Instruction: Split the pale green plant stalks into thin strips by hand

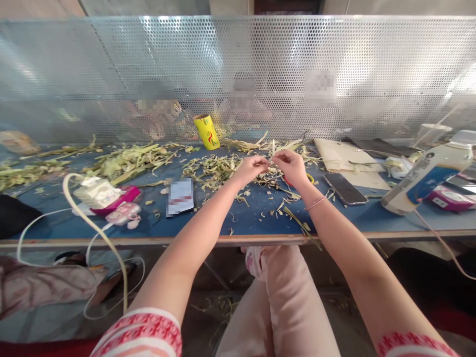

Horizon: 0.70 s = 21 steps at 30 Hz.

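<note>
My left hand and my right hand meet over the blue table, fingertips pinched close together. Between them is a thin pale plant strip, its end standing up above the right fingers; the rest is mostly hidden by my fingers. Beneath and to the left of my hands spreads a heap of curled greenish-yellow plant scraps. Under my right wrist lies a looped red and yellow thing, largely covered, perhaps scissor handles. Small trimmings are scattered nearer the table edge.
A perforated metal screen runs along the back, behind a yellow cardboard tube. Leaf strips and a cabled power strip are left. On the right are a phone, brown paper and a bottle.
</note>
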Available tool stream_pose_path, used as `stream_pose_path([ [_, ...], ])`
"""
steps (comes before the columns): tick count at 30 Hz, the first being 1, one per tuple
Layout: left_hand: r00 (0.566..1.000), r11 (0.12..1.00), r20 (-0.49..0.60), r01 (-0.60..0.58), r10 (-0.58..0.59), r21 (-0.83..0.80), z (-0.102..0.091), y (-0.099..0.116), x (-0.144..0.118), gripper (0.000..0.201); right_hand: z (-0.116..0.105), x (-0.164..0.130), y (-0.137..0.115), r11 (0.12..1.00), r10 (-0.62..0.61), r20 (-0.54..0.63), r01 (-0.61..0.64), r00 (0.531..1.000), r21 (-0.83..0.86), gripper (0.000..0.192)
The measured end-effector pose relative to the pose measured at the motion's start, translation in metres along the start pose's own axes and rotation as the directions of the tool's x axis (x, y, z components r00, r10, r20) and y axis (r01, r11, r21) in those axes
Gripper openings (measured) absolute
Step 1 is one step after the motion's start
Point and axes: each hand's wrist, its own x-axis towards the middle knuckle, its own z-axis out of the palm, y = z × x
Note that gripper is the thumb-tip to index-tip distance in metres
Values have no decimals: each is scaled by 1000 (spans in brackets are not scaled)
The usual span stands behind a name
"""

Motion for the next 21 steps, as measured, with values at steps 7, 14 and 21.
stream_pose_path([
  [7,993,972,-24,-106,113,212,4,-4,-2,25,2,-2,-1,999,27,54,-29,998,42,8],
  [14,998,995,-53,-28,33,95,12,-8,0,14,2,-1,6,997,81,80,-81,994,-10,14],
  [21,977,963,-164,92,-137,-255,8,-6,2,14,-4,1,4,979,-8,125,33,992,-199,11],
])
